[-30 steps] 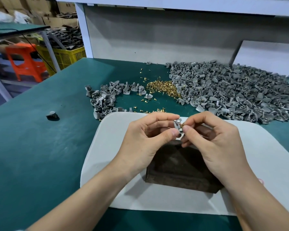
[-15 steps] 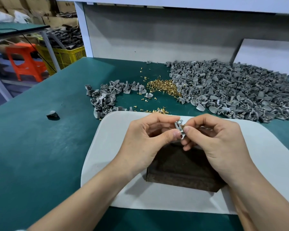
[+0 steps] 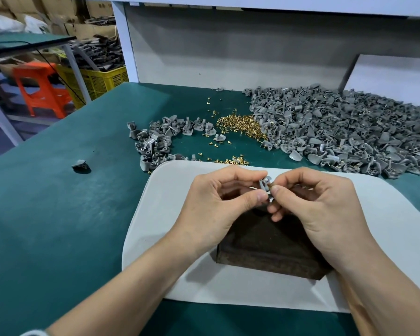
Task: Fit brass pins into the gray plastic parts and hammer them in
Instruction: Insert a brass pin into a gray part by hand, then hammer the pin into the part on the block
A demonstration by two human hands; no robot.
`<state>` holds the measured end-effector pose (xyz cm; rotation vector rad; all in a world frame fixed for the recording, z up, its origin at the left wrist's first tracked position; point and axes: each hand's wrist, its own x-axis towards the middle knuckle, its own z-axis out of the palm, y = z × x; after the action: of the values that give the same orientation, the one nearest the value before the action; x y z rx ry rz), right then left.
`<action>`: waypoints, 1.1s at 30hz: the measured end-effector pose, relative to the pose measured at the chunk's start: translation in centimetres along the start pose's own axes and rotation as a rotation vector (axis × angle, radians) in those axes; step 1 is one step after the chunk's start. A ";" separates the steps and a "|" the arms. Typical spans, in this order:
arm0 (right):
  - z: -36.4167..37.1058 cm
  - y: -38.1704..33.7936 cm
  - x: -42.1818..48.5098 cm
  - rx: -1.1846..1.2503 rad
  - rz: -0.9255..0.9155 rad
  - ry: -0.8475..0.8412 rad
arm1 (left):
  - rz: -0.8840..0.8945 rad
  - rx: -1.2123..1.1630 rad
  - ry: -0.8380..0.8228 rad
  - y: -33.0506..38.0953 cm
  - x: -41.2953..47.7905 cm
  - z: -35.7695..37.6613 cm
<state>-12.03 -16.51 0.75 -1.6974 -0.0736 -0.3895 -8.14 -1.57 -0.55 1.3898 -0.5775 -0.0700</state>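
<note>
My left hand [image 3: 218, 204] pinches a small gray plastic part [image 3: 264, 184] between thumb and fingers, held above a dark block [image 3: 264, 253]. My right hand [image 3: 320, 204] pinches a brass pin [image 3: 271, 186] against the part's right side. The block lies on a light gray mat [image 3: 165, 229]. Behind the mat lie a heap of brass pins [image 3: 240, 123], a big pile of gray parts [image 3: 344, 127] to the right and a smaller group of gray parts [image 3: 155, 141] to the left. No hammer shows.
The green tabletop [image 3: 58, 214] carries a lone gray part [image 3: 80, 164] at the left and scattered pins [image 3: 233, 161] by the mat's far edge. A white back panel [image 3: 228, 47] closes the rear. An orange stool [image 3: 42, 90] and yellow crate [image 3: 99, 81] stand beyond the left edge.
Both hands stay together over the block. The right fingers have shifted slightly against the part; the pin now shows at its right side.
</note>
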 end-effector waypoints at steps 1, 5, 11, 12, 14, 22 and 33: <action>0.0 0.1 0.0 0.003 0.001 -0.001 | 0.000 0.003 -0.001 0.0 0.0 0.0; -0.1 0.2 0.1 0.016 0.009 -0.007 | 0.001 -0.004 -0.003 -0.1 0.0 0.0; -0.4 0.2 0.3 0.138 0.099 -0.036 | 0.003 -0.023 -0.010 -0.1 0.0 0.0; -0.5 0.1 0.3 0.193 0.124 -0.048 | 0.007 -0.015 -0.014 0.0 0.0 0.0; -0.6 0.2 0.4 0.259 0.145 -0.063 | 0.015 0.011 -0.013 -0.1 0.1 0.0; -2.9 0.9 1.5 -0.417 0.033 0.339 | 0.015 0.069 -0.009 -0.4 0.1 -0.1; -5.5 3.3 2.3 -1.191 0.480 0.137 | 0.078 0.353 -0.092 -1.1 -0.1 -0.2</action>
<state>-10.17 -22.75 -1.07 -2.7393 0.7999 -0.1677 -7.89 -1.58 -1.63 1.7107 -0.7457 0.0330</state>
